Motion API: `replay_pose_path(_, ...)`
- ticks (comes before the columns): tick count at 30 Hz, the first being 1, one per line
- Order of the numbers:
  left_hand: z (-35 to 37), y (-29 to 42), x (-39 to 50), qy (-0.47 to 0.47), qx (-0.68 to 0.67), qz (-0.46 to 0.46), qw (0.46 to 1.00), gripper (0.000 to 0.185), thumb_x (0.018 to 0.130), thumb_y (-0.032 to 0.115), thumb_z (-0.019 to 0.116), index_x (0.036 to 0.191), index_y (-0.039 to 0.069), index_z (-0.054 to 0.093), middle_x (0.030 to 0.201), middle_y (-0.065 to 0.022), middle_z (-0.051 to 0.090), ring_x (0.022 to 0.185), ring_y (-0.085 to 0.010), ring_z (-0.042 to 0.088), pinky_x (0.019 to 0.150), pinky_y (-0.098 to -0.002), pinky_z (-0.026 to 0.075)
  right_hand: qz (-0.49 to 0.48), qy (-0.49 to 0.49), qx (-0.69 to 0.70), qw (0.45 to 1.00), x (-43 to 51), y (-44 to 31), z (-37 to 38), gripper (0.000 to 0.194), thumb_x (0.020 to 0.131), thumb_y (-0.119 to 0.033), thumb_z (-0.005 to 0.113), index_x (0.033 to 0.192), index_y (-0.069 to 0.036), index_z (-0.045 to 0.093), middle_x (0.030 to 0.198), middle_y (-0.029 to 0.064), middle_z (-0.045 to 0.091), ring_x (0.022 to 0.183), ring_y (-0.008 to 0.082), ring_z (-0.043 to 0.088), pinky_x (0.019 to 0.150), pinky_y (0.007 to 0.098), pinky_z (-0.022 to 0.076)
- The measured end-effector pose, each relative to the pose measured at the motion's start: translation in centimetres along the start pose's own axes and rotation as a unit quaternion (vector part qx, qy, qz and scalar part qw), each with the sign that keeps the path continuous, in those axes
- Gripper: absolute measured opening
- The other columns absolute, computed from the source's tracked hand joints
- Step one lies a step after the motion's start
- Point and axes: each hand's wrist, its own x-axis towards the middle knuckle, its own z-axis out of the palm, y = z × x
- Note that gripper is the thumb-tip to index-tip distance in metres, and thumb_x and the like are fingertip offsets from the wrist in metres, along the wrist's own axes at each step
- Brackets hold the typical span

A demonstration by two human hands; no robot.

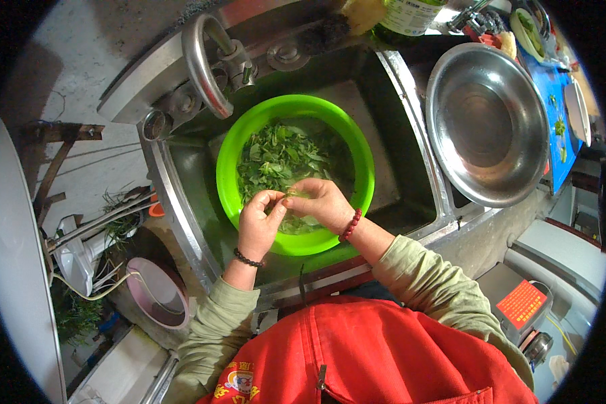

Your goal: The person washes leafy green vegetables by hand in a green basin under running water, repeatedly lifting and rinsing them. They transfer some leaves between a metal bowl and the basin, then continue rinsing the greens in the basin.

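Observation:
A bright green plastic basin (pixel 225 164) stands in the stainless steel sink (pixel 404 202). It holds water and a heap of leafy greens (pixel 278 159), gathered mostly at its left and middle. Above the near part of the basin, my left hand (pixel 261 222) and my right hand (pixel 324 203) meet at their fingertips. Between them is a small pale-green sprig (pixel 297 193), pinched by the thumb and fingers of each hand and partly hidden by them. A dark bead bracelet circles my left wrist, a red one my right.
A curved steel faucet (pixel 202 65) reaches over the sink's far left. On the right rests a wide steel bowl (pixel 485 121), with a blue cutting board (pixel 555 116) beyond it. A pink bucket (pixel 156 293) stands at lower left. A labelled bottle (pixel 409 17) is behind the sink.

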Motion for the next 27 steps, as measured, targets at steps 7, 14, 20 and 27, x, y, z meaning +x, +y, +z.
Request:
replay_pose_path(7, -0.9, -0.3, -0.3, -0.081, 0.036, -0.069, 0.994, 0.013, 0.085, 0.008, 0.066, 0.093, -0.002, 0.064, 0.08, -0.0061, 0.067, 0.073, -0.013, 0.061, 0.067, -0.0266, 0.05, -0.074, -0.037, -0.319, 0.944, 0.1, -1.0, -1.5, 0.024, 0.077, -0.023, 0.073, 0.091, -0.004, 0.07, 0.079, 0.0137, 0.068, 0.071, 0.0247, 0.066, 0.068, 0.0346, 0.0519)
replay_pose_path(14, -1.3, -0.5, -0.2, -0.125, 0.082, -0.059, 0.987, 0.013, 0.089, 0.011, 0.06, 0.093, -0.001, 0.061, 0.086, -0.0058, 0.066, 0.08, -0.0138, 0.061, 0.073, -0.028, 0.049, -0.099, -0.104, -0.431, 0.891, 0.2, -0.9, -1.9, 0.021, 0.077, -0.023, 0.064, 0.092, -0.01, 0.072, 0.086, 0.015, 0.068, 0.079, 0.0353, 0.065, 0.073, 0.0426, 0.0522)
replay_pose_path(20, -2.8, -0.1, 0.3, -0.099, -0.22, -0.146, 0.96, 0.016, 0.097, 0.018, 0.05, 0.103, 0.004, 0.056, 0.087, -0.0016, 0.06, 0.082, -0.0115, 0.059, 0.077, -0.0245, 0.045, 0.005, -0.053, -0.232, 0.971, -0.2, -0.4, -2.3, 0.018, 0.083, -0.017, 0.068, 0.091, -0.001, 0.07, 0.077, 0.0106, 0.07, 0.067, 0.0189, 0.067, 0.063, 0.0323, 0.0522)
replay_pose_path(27, 0.0, 0.3, -0.3, -0.079, -0.09, -0.04, 0.992, 0.027, 0.085, 0.012, 0.07, 0.107, 0.002, 0.059, 0.095, 0.0002, 0.059, 0.083, -0.0069, 0.054, 0.076, -0.0221, 0.046, 0.055, 0.011, -0.024, 0.998, -0.6, 0.3, -0.7, 0.017, 0.09, -0.014, 0.065, 0.094, 0.002, 0.068, 0.075, 0.004, 0.067, 0.064, 0.0081, 0.061, 0.058, 0.0222, 0.0492)
